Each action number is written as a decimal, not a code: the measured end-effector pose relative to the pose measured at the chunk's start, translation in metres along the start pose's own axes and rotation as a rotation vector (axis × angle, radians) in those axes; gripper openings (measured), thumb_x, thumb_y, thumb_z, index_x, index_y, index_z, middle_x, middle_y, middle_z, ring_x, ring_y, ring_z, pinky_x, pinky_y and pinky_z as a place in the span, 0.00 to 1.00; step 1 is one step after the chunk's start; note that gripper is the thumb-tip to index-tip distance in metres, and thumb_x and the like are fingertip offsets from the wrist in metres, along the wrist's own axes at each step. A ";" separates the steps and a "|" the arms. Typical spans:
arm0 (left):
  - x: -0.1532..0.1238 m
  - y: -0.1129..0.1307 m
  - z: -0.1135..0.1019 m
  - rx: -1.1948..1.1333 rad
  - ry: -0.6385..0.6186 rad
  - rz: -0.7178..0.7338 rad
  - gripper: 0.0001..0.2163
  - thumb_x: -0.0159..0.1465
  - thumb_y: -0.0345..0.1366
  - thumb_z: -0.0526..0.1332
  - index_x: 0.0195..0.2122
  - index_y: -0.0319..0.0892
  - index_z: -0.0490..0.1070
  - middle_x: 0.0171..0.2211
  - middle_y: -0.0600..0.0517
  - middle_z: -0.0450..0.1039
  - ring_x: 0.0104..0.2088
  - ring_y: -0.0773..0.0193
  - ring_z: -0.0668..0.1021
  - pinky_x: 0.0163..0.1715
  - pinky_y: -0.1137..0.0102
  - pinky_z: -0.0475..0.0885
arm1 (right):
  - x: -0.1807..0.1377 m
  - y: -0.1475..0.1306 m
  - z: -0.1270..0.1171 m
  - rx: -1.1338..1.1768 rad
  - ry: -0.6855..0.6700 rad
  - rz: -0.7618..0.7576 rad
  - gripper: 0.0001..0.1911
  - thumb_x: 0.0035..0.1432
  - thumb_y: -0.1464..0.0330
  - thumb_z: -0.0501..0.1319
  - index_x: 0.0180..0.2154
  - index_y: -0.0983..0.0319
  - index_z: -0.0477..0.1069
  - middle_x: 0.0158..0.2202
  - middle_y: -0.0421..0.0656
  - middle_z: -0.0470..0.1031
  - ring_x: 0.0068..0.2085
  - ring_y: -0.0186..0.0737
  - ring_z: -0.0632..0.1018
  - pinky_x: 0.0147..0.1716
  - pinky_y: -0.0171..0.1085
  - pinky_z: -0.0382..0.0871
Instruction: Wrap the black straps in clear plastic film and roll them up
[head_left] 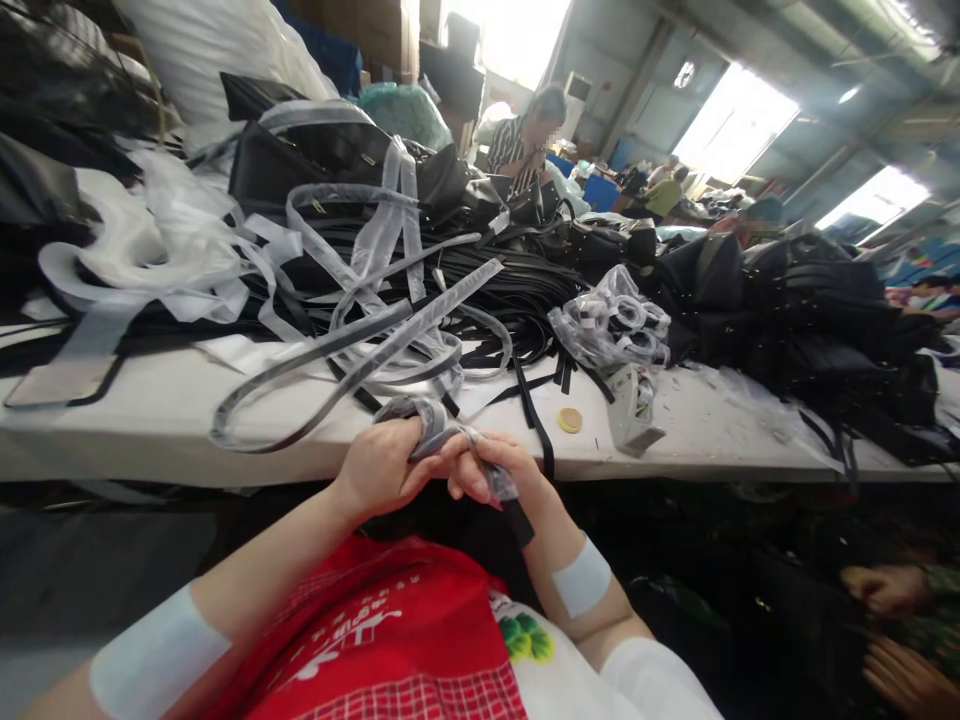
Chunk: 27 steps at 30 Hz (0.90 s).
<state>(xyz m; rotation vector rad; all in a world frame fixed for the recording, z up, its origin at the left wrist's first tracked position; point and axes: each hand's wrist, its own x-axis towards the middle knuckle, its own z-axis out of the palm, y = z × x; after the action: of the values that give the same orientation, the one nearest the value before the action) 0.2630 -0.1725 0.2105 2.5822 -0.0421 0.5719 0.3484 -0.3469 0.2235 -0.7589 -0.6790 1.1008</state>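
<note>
My left hand [386, 468] and my right hand [499, 470] meet just in front of the white table's near edge [172, 440]. Both are closed on a black strap wrapped in clear plastic film [435, 425]. The left hand's fingers curl round the bunched film at the top. The right hand pinches the lower part, where the bare black strap end [517, 520] sticks out below it. On the table right behind the hands lie several more film-wrapped straps [360, 350] in loops.
A heap of black straps [480, 270] and black bags [787, 300] covers the table's far side. A clear bag of rings [615, 325], a small round yellow disc [569, 420] and a white sack [217, 50] are there too. Another person's hands [896, 620] show at lower right; people work in the background.
</note>
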 end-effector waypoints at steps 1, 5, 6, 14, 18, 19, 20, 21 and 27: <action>-0.003 -0.001 0.001 -0.019 -0.034 -0.045 0.18 0.64 0.49 0.49 0.27 0.42 0.68 0.22 0.48 0.71 0.24 0.58 0.73 0.25 0.66 0.64 | 0.000 -0.004 -0.005 0.005 0.027 0.001 0.25 0.64 0.53 0.52 0.42 0.68 0.75 0.16 0.36 0.64 0.17 0.30 0.63 0.31 0.37 0.70; -0.007 -0.006 0.002 -0.324 -0.214 -0.362 0.24 0.66 0.53 0.44 0.19 0.44 0.63 0.15 0.54 0.66 0.18 0.65 0.69 0.20 0.71 0.60 | -0.008 -0.024 -0.016 -0.185 0.322 -0.153 0.39 0.65 0.47 0.37 0.40 0.68 0.77 0.19 0.42 0.68 0.22 0.36 0.70 0.35 0.41 0.69; -0.007 -0.007 0.003 -0.424 -0.279 -0.449 0.26 0.64 0.55 0.44 0.18 0.44 0.62 0.13 0.55 0.64 0.16 0.66 0.68 0.18 0.72 0.59 | -0.010 -0.030 -0.016 -0.332 0.419 -0.247 0.36 0.65 0.48 0.39 0.39 0.66 0.77 0.22 0.44 0.71 0.27 0.39 0.72 0.38 0.42 0.69; -0.015 -0.001 0.002 -1.287 -0.508 -0.863 0.27 0.57 0.62 0.54 0.22 0.39 0.71 0.07 0.61 0.52 0.09 0.72 0.57 0.11 0.75 0.53 | -0.002 -0.012 -0.024 -1.338 0.273 -0.154 0.19 0.62 0.57 0.56 0.51 0.60 0.71 0.49 0.48 0.73 0.51 0.45 0.71 0.55 0.46 0.61; -0.011 -0.001 -0.002 -1.604 -0.347 -0.932 0.28 0.63 0.57 0.52 0.23 0.35 0.73 0.07 0.60 0.51 0.11 0.71 0.63 0.16 0.76 0.63 | 0.004 0.051 -0.016 -0.922 0.163 0.122 0.28 0.67 0.50 0.41 0.46 0.63 0.68 0.30 0.43 0.73 0.28 0.36 0.73 0.31 0.36 0.69; -0.010 0.000 -0.002 -1.690 -0.300 -0.940 0.28 0.65 0.55 0.50 0.24 0.34 0.73 0.08 0.60 0.51 0.13 0.71 0.65 0.18 0.76 0.65 | 0.005 0.065 -0.013 -0.806 0.183 0.147 0.30 0.65 0.47 0.40 0.46 0.63 0.67 0.28 0.42 0.72 0.24 0.34 0.70 0.26 0.34 0.67; -0.009 0.001 0.000 -1.769 -0.252 -0.948 0.28 0.66 0.54 0.48 0.24 0.34 0.73 0.08 0.60 0.52 0.13 0.71 0.65 0.20 0.76 0.67 | 0.006 0.076 -0.010 -0.707 0.217 0.159 0.32 0.63 0.44 0.40 0.46 0.63 0.65 0.26 0.41 0.71 0.21 0.32 0.68 0.21 0.33 0.64; -0.008 0.003 0.003 -1.828 -0.206 -0.953 0.28 0.67 0.53 0.47 0.25 0.34 0.73 0.08 0.60 0.52 0.14 0.71 0.65 0.22 0.76 0.68 | 0.006 0.083 -0.008 -0.631 0.255 0.162 0.33 0.62 0.42 0.41 0.46 0.63 0.64 0.25 0.40 0.70 0.19 0.31 0.67 0.19 0.32 0.61; -0.018 -0.004 0.026 -1.420 -0.017 -0.911 0.23 0.63 0.54 0.54 0.34 0.37 0.73 0.22 0.52 0.74 0.25 0.63 0.75 0.31 0.68 0.74 | -0.004 0.056 -0.021 -0.700 0.267 0.197 0.25 0.62 0.48 0.51 0.42 0.64 0.66 0.21 0.36 0.66 0.19 0.29 0.65 0.19 0.29 0.59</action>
<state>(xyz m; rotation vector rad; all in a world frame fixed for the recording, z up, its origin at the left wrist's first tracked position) 0.2574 -0.1827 0.1815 1.0188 0.5026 0.0498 0.3349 -0.3403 0.1660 -1.5704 -0.7761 0.9059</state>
